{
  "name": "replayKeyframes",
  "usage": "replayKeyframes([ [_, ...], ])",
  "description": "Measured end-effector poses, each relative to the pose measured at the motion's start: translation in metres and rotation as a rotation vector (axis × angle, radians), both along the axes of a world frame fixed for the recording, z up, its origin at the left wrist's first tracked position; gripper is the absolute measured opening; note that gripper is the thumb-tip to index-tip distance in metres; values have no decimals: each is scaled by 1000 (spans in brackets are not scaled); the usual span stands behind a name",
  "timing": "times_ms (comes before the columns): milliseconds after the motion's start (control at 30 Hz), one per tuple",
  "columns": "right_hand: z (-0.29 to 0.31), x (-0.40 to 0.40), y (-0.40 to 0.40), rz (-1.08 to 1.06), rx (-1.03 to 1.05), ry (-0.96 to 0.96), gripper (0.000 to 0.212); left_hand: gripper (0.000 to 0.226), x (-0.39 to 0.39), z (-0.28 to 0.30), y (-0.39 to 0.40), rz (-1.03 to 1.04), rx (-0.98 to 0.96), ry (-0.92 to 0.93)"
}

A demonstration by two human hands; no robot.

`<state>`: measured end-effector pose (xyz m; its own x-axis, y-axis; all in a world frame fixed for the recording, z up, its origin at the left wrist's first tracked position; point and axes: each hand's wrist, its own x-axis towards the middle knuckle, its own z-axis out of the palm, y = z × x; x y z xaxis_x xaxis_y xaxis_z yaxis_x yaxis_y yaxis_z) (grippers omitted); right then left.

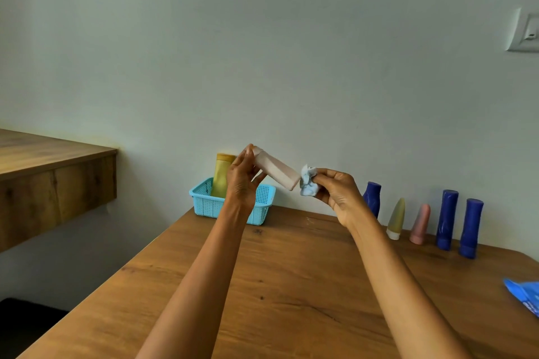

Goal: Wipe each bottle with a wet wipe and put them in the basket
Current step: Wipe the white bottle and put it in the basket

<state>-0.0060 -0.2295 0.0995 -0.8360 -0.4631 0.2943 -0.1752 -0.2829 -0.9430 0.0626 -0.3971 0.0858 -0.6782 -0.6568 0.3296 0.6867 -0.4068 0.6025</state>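
Note:
My left hand grips a pale pink bottle by its upper end and holds it tilted in the air above the table. My right hand pinches a crumpled light-blue wet wipe against the bottle's lower end. Behind my left hand, a light-blue basket stands at the table's far edge with a yellow bottle upright in it. Along the wall to the right stand a dark blue bottle, a yellowish tube, a pink tube and two more dark blue bottles.
The wooden table stretches from the wall toward me. A blue wipe packet lies at its right edge. A wooden shelf juts from the left. A wall switch is at the upper right.

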Motion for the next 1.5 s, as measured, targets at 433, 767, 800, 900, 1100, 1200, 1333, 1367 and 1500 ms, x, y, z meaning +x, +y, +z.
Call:
replayKeyframes([
  [433, -2, 9, -14, -486, 208, 805, 19, 23, -7, 3, 29, -241, -483, -248],
  [767, 8, 11, -4, -278, 376, 889, 13, 22, -9, 0, 24, -248, -355, -259],
  [800, 9, 11, -3, -237, 431, 903, 10, 24, -8, -1, 21, -232, -325, -264],
  [900, 9, 8, 0, -212, 508, 900, 11, 36, -6, -1, 18, -194, -290, -286],
  [1100, 3, 0, 0, -360, 387, 864, 20, 30, -5, 5, 27, -308, -421, -353],
  [1200, 4, 4, -2, -304, 361, 883, 21, 36, -4, 8, 22, -278, -399, -331],
  [1333, 7, 8, 1, -95, 495, 897, 16, 25, 1, 2, 9, -209, -335, -334],
  [1367, 6, 7, 3, -72, 531, 883, 16, 20, 2, 1, 6, -196, -315, -335],
  [1500, 4, 2, 6, -150, 529, 831, 15, 19, 1, 1, 9, -197, -276, -333],
])
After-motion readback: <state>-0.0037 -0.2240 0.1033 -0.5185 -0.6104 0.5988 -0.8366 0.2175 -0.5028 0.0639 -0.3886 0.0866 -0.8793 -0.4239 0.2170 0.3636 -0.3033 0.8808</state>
